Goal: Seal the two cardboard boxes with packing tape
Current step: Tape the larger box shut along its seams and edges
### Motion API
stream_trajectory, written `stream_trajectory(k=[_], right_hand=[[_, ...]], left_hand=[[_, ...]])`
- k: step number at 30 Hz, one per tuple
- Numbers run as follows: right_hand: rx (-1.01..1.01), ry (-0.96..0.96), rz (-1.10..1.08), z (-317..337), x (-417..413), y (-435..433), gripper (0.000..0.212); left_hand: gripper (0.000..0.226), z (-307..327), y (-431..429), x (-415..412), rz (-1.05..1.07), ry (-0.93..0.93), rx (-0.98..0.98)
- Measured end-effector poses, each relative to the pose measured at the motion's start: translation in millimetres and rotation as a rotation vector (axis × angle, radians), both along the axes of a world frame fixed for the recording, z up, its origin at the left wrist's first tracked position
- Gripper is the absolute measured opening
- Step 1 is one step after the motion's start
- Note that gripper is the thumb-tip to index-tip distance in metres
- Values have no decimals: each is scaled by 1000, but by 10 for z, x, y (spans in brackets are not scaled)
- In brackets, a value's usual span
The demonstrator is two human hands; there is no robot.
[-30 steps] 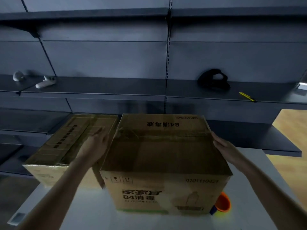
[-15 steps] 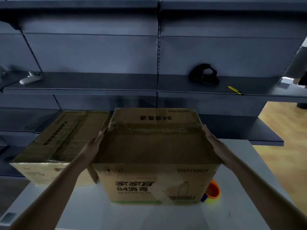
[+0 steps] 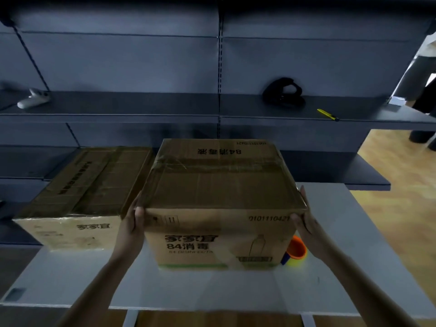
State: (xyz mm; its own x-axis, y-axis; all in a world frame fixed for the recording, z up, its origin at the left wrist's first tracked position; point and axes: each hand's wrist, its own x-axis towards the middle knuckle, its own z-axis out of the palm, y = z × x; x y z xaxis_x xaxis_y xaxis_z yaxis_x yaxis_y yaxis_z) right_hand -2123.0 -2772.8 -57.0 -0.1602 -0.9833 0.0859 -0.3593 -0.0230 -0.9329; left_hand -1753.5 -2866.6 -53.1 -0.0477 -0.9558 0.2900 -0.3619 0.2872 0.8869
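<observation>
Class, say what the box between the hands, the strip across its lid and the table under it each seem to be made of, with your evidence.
Box: brown cardboard, matt, with printed lettering and folded edges. Strip: probably clear plastic packing tape, glossy and wrinkled, catching the light. Table: smooth pale grey top, perhaps laminate or painted metal; the look leaves that open.

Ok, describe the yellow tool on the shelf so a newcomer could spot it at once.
Start at the long dark shelf that crosses the whole view at mid height. Follow it right past the black bundle; the yellow tool lies just beyond, near the front edge. It is the only slim, bright yellow thing there.
</observation>
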Motion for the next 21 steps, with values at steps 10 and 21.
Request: stream_trajectory(k=[10,21], right_hand=[[213,50,-41,-571,112,167,41],[-130,302,-281,88,288,-70,78]], left_hand=[[47,-553,103,123,-76,57,315],[19,45,-250,-125,148,37,58]])
